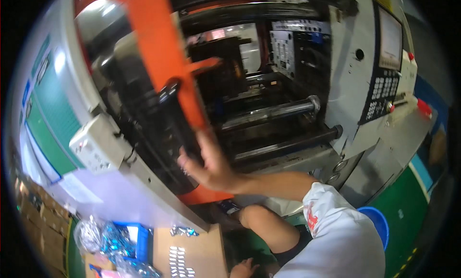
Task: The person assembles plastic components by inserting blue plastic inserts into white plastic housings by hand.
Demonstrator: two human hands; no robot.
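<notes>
My right hand (211, 167) grips the lower part of a black upright handle (178, 117), with the thumb and fingers on either side of it. The handle is fixed to an orange sliding door (161, 52) with a clear window, part of a large moulding machine. Beside the door the machine bay stands uncovered, showing metal guide bars (276, 112) and a mould block (283, 50). Low at the bottom edge, my left hand (244, 268) hangs near my knee, its fingers loosely apart with nothing visible in them. Part of it is cut off by the frame.
A control panel (384, 67) with screen and keys is on the right. A wooden table (209, 251) at lower left carries rows of small shiny pieces (176, 261), a blue bin (142, 242) and plastic bags (115, 242). A blue bucket (377, 223) stands behind my right arm.
</notes>
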